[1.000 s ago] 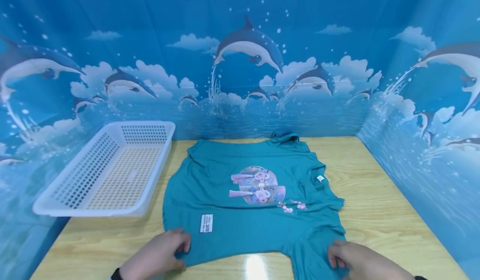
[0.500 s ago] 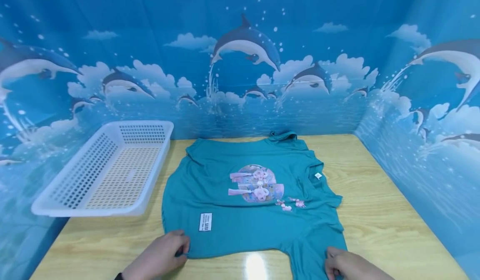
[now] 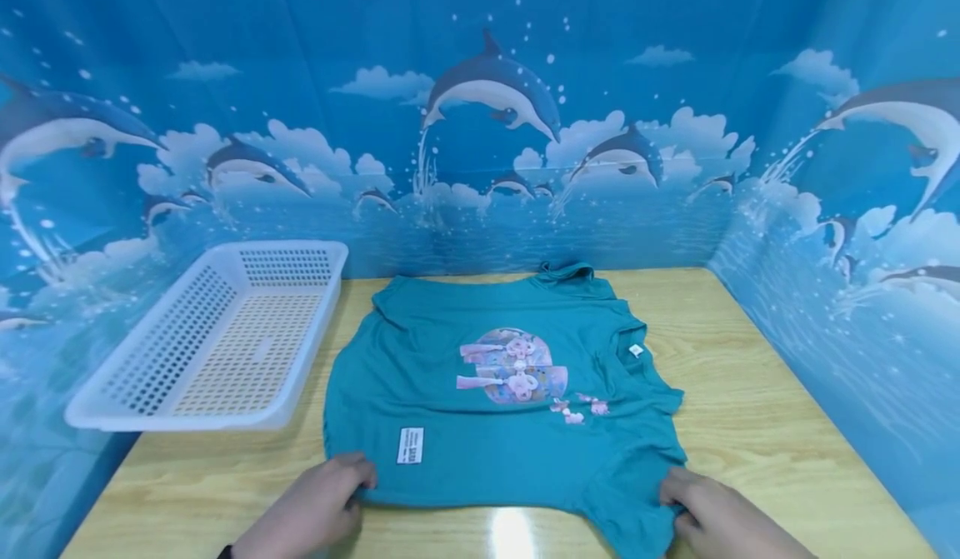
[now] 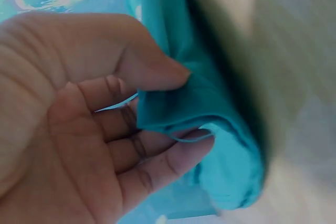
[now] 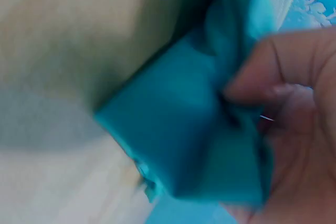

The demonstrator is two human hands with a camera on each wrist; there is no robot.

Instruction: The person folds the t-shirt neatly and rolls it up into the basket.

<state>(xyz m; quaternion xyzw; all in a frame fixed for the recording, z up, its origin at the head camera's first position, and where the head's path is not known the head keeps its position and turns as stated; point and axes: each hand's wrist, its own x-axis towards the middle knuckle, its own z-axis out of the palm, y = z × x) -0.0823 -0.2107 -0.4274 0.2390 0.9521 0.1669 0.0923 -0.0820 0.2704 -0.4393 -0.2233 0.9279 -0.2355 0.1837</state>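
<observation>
My left hand (image 3: 318, 499) pinches the hem corner (image 4: 176, 103) and my right hand (image 3: 708, 511) the sleeve (image 3: 630, 505) of the teal fabric T-shirt (image 3: 502, 463), spread on the yellowish wooden table (image 3: 750, 367); I think this makes its near edge straight.

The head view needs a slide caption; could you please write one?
The left grip and right grip hold a teal shirt by its near side on a wood-grain table, beside a white basket.
</observation>
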